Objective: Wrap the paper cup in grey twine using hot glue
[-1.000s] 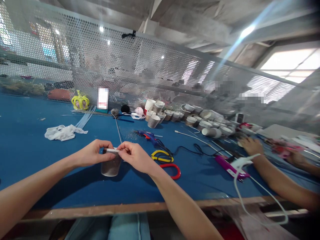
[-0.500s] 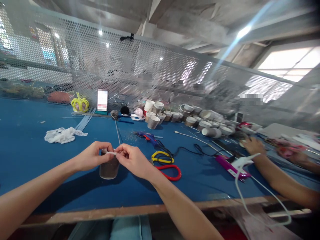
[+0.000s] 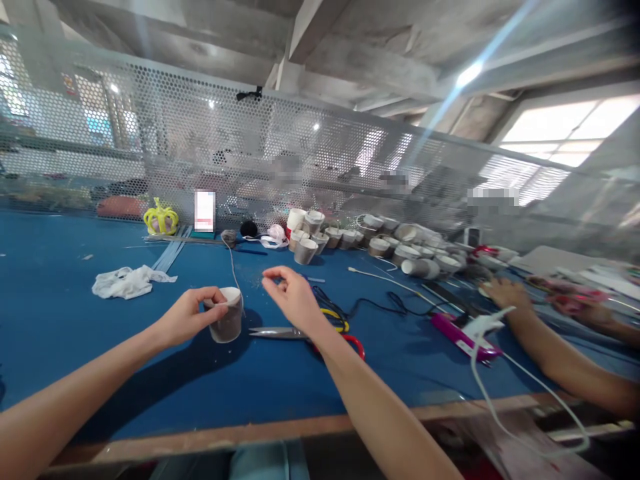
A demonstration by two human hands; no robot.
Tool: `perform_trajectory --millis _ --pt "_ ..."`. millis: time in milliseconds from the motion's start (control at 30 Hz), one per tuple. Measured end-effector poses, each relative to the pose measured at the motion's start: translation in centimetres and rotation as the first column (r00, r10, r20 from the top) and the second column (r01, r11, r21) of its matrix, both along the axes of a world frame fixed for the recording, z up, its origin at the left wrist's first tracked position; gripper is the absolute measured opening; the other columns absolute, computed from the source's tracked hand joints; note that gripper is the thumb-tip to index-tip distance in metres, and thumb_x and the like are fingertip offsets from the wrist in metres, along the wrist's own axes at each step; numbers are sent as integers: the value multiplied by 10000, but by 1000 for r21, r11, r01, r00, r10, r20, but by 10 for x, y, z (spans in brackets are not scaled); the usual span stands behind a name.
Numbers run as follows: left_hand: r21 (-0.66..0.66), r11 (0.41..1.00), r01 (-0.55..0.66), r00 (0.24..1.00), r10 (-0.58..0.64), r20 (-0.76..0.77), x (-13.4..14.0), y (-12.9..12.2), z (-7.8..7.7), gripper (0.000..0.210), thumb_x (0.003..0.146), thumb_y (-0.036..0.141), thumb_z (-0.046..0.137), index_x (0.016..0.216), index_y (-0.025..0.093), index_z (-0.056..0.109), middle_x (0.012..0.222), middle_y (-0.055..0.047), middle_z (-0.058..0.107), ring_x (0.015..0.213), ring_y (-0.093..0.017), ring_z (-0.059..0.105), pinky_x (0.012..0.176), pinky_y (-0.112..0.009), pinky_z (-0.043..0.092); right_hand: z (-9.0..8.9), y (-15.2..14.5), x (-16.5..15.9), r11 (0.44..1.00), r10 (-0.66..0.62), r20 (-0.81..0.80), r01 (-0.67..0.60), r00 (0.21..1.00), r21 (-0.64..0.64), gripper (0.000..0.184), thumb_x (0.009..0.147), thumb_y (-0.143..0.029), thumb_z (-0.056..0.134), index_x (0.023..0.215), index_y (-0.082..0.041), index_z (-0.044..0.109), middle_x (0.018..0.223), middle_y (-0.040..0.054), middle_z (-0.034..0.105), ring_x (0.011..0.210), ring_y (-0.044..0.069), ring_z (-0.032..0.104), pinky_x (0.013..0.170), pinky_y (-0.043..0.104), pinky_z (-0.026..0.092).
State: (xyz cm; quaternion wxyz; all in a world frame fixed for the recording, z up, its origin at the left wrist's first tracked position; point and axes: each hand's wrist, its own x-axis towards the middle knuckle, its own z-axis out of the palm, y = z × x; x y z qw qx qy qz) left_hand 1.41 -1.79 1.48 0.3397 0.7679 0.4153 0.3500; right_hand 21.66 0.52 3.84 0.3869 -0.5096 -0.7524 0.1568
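Note:
A small grey-brown cup [image 3: 227, 327] with a white inside stands tilted on the blue table. My left hand [image 3: 197, 310] grips its rim between thumb and fingers. A thin grey cord [image 3: 233, 263] runs from the cup to a ball of grey yarn [image 3: 229, 237]. Away from the cup, my right hand [image 3: 293, 297] hovers over the spot of a blue glue gun, which it now hides. Its index finger and thumb are apart, with nothing seen between them. Scissors [image 3: 277, 333] with yellow and red handles lie under my right wrist.
Several similar cups [image 3: 305, 251] stand at the back. A white cloth [image 3: 125, 281] lies at the left, near a yellow crown-like piece [image 3: 161, 219]. At the right are a purple glue gun [image 3: 463, 337] and another person's hand [image 3: 507, 293]. A perforated screen [image 3: 300, 147] borders the table.
My right hand has left the cup rim and moved right and up, over the blue glue gun. My left hand stays on the cup, which has shifted slightly right and tilted. More of the scissors shows.

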Motion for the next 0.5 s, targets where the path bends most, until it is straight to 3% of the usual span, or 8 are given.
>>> perform_trajectory --millis 100,200,333,500 --pt "-3 1000 -14 1000 14 -20 -1 0 2 249 766 351 443 653 142 518 682 -26 594 645 -133 516 620 -241 400 6 25 23 975 -220 248 222 943 22 248 757 -297 466 918 -150 583 878 61 623 709 135 566 667 235 412" --pt "6 1000 -3 996 3 -85 -3 0 6 230 755 338 446 655 143 517 696 -23 596 663 -136 515 632 -244 396 5 50 48 905 -303 606 421 736 -59 314 784 -274 423 1021 -117 556 1009 122 596 910 192 554 727 246 388" --pt "22 1000 14 984 -10 -177 -6 -1 11 203 748 304 436 662 143 524 658 -4 569 644 -127 494 624 -235 379 -9 70 64 858 -233 709 483 666 -173 232 679 -219 558 848 -78 631 929 179 617 906 255 560 699 262 391" --pt "21 1000 22 978 -17 -207 -10 -1 14 229 752 323 426 671 141 539 636 3 550 618 -123 475 603 -227 370 -20 79 58 804 -279 720 565 635 -187 331 695 -239 551 976 -69 591 1052 199 564 1015 276 504 753 293 383"
